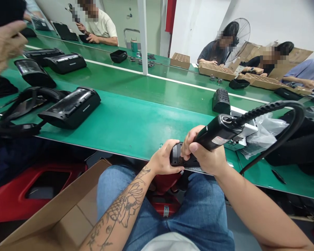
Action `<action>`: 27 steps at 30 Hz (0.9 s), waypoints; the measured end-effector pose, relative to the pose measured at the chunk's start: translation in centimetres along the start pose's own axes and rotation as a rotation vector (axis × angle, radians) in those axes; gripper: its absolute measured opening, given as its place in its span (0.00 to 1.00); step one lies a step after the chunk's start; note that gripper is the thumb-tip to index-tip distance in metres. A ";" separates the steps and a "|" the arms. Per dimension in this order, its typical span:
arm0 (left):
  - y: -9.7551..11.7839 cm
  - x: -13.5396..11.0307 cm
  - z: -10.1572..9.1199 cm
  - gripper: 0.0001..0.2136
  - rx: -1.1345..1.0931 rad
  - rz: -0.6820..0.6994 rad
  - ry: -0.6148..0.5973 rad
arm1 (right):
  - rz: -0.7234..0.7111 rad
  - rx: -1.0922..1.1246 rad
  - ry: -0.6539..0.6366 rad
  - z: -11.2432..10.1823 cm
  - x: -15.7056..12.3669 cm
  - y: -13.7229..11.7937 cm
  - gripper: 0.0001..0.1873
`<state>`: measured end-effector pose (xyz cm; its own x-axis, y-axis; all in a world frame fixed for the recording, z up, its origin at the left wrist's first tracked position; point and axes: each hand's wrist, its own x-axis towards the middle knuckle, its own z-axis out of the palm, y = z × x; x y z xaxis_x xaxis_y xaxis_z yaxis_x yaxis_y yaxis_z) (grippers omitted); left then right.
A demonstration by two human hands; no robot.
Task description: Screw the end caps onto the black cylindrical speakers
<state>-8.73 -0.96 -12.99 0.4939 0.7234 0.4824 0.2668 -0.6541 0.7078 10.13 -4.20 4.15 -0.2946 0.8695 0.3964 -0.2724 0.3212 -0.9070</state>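
My left hand [164,159] is closed around a small black plastic part [178,158], held above my lap at the near edge of the green belt [136,122]. My right hand [206,157] grips a black electric screwdriver [219,134], its tip pointed down into that part. A thick black cable [282,106] loops from the tool's rear toward the right. Both hands sit close together and touch the part.
Black device housings [72,106] lie on the belt at left, another small black part [221,101] at right. An open cardboard box [65,212] and a red crate [34,188] stand by my knees. Other people work across the belt; someone's hand [4,45] shows at far left.
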 end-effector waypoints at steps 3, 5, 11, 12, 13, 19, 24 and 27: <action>0.0 0.0 0.0 0.53 0.012 0.011 0.004 | 0.003 -0.027 -0.010 0.2 0.2 -0.2 0.17; -0.1 0.1 0.1 0.54 0.024 0.014 0.016 | 0.004 -0.050 -0.015 0.5 0.3 -0.3 0.19; 0.2 -0.4 0.8 0.51 0.135 0.053 0.110 | -0.021 -0.069 0.056 1.0 -0.7 -1.3 0.18; 0.7 -0.8 1.2 0.51 0.183 0.063 0.158 | -0.050 -0.037 0.075 0.7 -0.9 -2.1 0.17; 1.4 -1.3 1.9 0.50 0.244 0.060 0.224 | -0.091 -0.007 0.110 0.2 -1.1 -2.9 0.17; 8.5 -7.8 9.5 0.49 0.504 -0.188 0.510 | -0.267 -0.315 0.571 -9.2 -0.2 -7.6 0.14; 11.9 -11.8 14.7 0.40 0.500 -0.007 0.295 | -0.242 -0.703 0.925 -19.6 0.1 -5.6 0.11; 11.7 -8.9 13.3 0.32 0.461 0.344 0.105 | -0.264 -0.679 0.966 -22.4 -0.6 -3.7 0.16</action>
<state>1.06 -18.00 -15.83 0.5377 0.4550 0.7098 0.4498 -0.8669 0.2150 31.82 2.47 4.05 0.5820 0.5763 0.5737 0.4011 0.4103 -0.8190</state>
